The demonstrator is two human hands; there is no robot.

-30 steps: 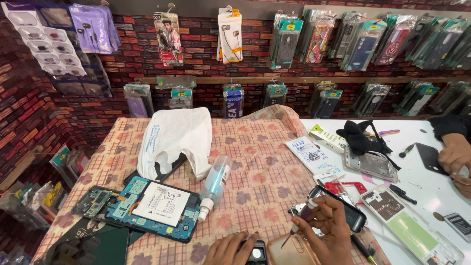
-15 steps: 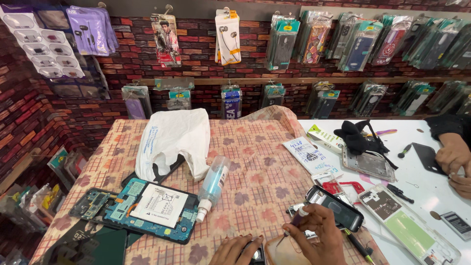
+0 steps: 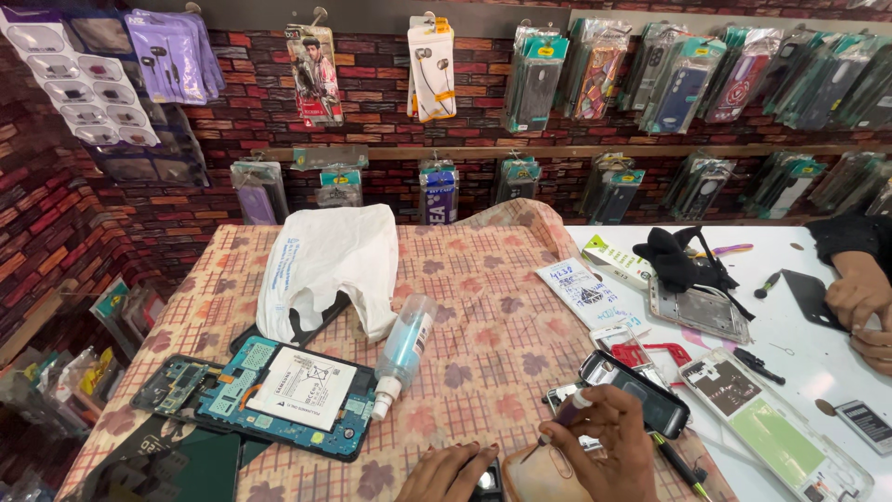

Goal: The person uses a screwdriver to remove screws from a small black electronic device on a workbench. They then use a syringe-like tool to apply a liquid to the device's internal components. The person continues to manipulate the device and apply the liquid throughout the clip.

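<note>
At the near edge of the worktop point(image 3: 483, 307), the right hand point(image 3: 609, 446) has its grip closed around a thin screwdriver point(image 3: 557, 428), tip angled down-left. The left hand point(image 3: 451, 472), just left, presses a small dark device point(image 3: 487, 482); its grip I cannot tell.

On the counter point(image 3: 483, 307), the opened tablet point(image 3: 288, 395) lies at the near left, with a plastic bag point(image 3: 325, 265) behind it and a dropper bottle point(image 3: 401, 353) on its side just to its right. At the near edge, the left hand point(image 3: 451, 474) sits beside the right hand point(image 3: 599, 446), which holds what may be a screwdriver point(image 3: 557, 428). A phone point(image 3: 636, 390) lies just behind that hand, and another person's hands point(image 3: 859, 307) rest at the far right.
</note>
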